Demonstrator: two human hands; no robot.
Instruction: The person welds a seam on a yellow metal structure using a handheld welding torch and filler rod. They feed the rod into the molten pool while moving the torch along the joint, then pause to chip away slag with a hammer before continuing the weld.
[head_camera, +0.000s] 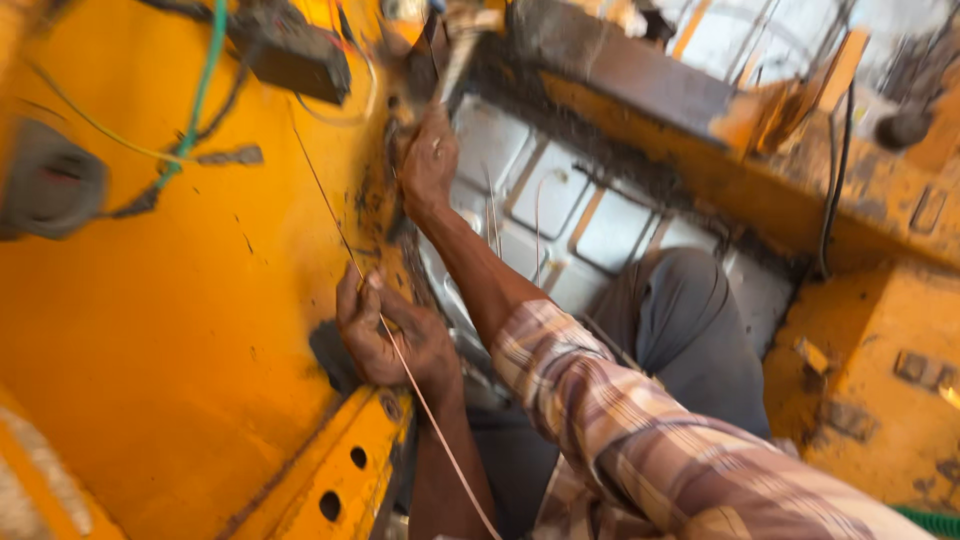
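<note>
Plaid cloth in pink, cream and grey, the sleeve of the right arm, fills the lower foreground, with a grey-trousered knee seen behind it. From this sleeve the forearm is stretched upward, and the right hand is pressed against the grimy edge of the large yellow painted metal panel; its fingers are curled there, but because of blur it cannot be told whether anything is clasped in that grip. Lower down, the left hand is closed around the same panel edge, and the thin pale wire is seen running under its fingers, so this grip is judged to be holding the wire against the metal.

The wire is stretched in a long slant: from high on the yellow panel, down through the left grip, and on past the bare left forearm toward the bottom of the view. It appears to be only partly routed, both ends lying out of sight. A green cable and a dark box hang on the panel above, untouched. The ribbed grey metal floor is seen beyond the hands.
</note>
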